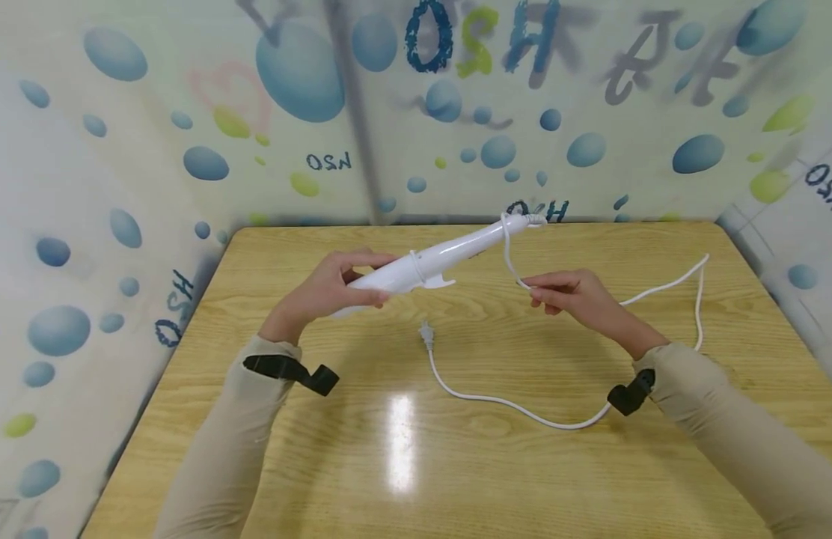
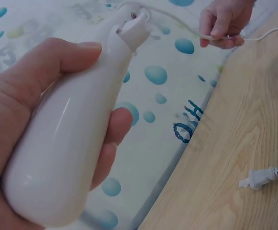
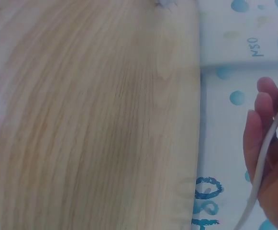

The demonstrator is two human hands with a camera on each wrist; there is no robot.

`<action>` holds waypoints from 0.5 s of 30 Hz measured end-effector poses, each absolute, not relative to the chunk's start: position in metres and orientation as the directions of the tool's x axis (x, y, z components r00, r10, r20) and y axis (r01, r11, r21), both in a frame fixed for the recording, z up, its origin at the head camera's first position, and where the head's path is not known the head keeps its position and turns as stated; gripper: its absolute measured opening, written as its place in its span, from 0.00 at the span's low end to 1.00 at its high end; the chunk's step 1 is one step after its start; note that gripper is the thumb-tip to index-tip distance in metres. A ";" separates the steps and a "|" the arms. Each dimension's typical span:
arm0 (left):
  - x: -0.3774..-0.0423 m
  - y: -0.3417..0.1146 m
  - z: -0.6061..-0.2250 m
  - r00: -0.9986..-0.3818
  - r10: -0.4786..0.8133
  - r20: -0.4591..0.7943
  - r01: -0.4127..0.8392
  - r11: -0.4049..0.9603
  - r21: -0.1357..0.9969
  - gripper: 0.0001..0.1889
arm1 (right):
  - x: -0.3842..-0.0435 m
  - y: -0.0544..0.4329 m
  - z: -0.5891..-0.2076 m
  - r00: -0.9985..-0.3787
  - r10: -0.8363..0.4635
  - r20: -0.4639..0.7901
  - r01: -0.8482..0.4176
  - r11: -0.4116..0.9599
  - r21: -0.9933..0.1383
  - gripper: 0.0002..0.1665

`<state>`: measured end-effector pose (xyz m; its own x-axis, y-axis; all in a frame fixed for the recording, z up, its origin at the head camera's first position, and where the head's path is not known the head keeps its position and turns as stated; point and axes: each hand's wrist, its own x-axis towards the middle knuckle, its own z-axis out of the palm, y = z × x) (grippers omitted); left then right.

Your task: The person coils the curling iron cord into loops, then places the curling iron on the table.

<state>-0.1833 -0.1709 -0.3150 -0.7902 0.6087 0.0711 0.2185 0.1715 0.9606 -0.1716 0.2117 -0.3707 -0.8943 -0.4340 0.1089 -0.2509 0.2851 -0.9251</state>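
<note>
In the head view my left hand (image 1: 328,288) grips a white curling iron (image 1: 459,251) by its thick, rounded barrel, above the table. Its clip lever (image 1: 439,282) points down, and its handle slants up to the right. My right hand (image 1: 567,296) pinches the white power cord (image 1: 512,258), which crosses over the handle near its end. The left wrist view shows the barrel (image 2: 64,139) close up, thumb on one side and fingers round the other. In the right wrist view, the cord (image 3: 261,167) runs along my right hand (image 3: 275,158).
The cord's plug (image 1: 426,335) lies on the wooden table (image 1: 322,464), with the cord curving right beneath my right forearm. A further bend of cord (image 1: 702,292) lies at the right. Behind the table stands a wall covering (image 1: 402,150) with blue bubbles.
</note>
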 end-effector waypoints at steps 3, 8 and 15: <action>-0.181 -0.173 -0.315 -0.765 0.640 0.071 0.217 0.153 0.964 0.26 | -0.181 0.209 -0.374 -0.890 -0.449 0.085 -0.233 0.286 -0.930 0.17; -0.179 -0.176 -0.315 -0.721 0.690 0.061 0.225 0.150 0.963 0.26 | -0.196 0.205 -0.375 -0.893 -0.447 0.052 -0.201 0.293 -0.935 0.16; -0.178 -0.179 -0.318 -0.662 0.747 0.055 0.242 0.144 0.960 0.26 | -0.210 0.201 -0.367 -0.877 -0.474 0.071 -0.237 0.300 -0.924 0.11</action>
